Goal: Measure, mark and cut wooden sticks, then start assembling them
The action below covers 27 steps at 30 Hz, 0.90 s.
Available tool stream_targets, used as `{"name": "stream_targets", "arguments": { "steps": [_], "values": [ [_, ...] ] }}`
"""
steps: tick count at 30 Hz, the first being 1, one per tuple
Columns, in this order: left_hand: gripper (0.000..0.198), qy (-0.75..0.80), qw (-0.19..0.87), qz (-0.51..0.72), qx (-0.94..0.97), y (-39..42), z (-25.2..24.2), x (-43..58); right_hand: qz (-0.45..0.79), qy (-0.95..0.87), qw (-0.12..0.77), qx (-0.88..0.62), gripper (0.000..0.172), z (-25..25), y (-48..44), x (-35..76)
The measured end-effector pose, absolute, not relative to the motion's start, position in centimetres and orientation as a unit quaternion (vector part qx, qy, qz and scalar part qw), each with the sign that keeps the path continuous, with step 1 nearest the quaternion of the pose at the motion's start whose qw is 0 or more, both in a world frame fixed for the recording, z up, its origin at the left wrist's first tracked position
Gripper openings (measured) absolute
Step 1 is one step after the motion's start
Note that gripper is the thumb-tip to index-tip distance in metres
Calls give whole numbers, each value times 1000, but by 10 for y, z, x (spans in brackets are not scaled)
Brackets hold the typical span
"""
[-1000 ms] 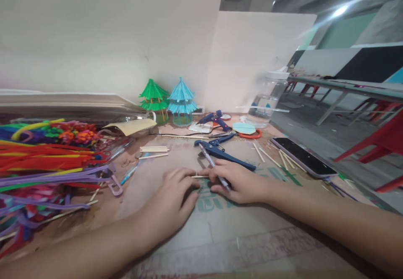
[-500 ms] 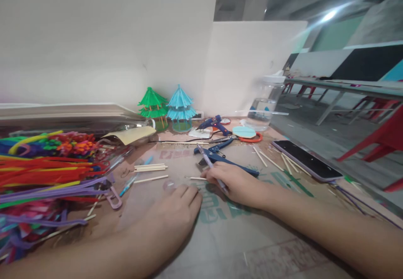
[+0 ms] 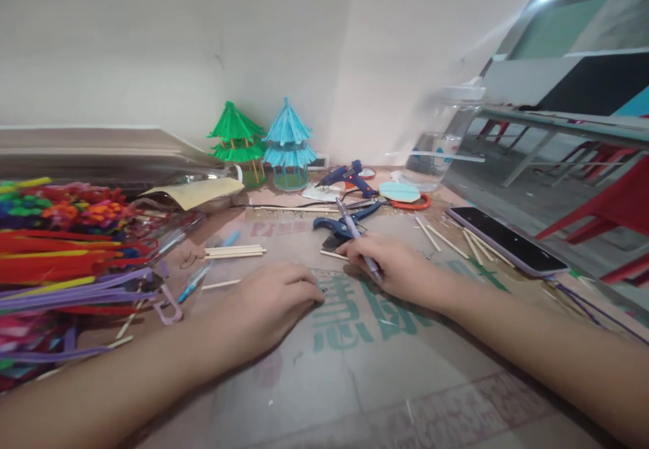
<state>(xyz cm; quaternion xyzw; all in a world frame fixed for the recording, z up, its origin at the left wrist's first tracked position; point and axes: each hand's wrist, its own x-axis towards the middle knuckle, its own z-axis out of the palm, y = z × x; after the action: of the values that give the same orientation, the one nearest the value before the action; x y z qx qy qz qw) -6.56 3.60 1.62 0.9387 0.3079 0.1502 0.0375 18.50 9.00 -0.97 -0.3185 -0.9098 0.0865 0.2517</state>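
1. Pen (image 3: 347,219): pale purple.
2. Pavilions (image 3: 287,124): 1 green, 1 light blue.
3. Sticks (image 3: 236,251): cream.
4. Cutter (image 3: 324,223): blue.
5. Phone (image 3: 507,239): black, lilac-edged.
6. Work surface (image 3: 309,388): greyish, green characters.
7. Pipe cleaners (image 3: 45,263): red, yellow, purple, green.

Pipe cleaners (image 3: 55,266) lie left of the pen (image 3: 348,218), the phone (image 3: 507,241) right, the glue gun (image 3: 339,175) behind.

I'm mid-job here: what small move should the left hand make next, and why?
Probably slide the left hand over to steady the pale stick. The right hand grips a pen with the stick at its fingertips, while the left lies apart from the stick.
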Motion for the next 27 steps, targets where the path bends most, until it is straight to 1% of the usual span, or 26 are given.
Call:
{"name": "stream_targets", "arguments": {
  "steps": [2,5,11,14,18,27],
  "values": [
    [24,296,74,169,937,46,15,-68,86,-910,250,-318,5,-10,90,185],
    [23,308,98,173,930,53,15,-71,89,-910,252,-318,9,-11,89,185],
    [23,334,60,130,932,64,15,-79,86,-908,259,-317,13,-10,87,186],
    [26,338,65,123,931,68,13,-82,84,-909,251,-320,14,-8,86,187],
    [27,349,85,130,924,69,12,-81,83,-910,241,-326,19,-7,85,187],
    [28,337,57,141,929,70,11,-81,95,-910,238,-326,21,-7,84,187]
  ]
}}
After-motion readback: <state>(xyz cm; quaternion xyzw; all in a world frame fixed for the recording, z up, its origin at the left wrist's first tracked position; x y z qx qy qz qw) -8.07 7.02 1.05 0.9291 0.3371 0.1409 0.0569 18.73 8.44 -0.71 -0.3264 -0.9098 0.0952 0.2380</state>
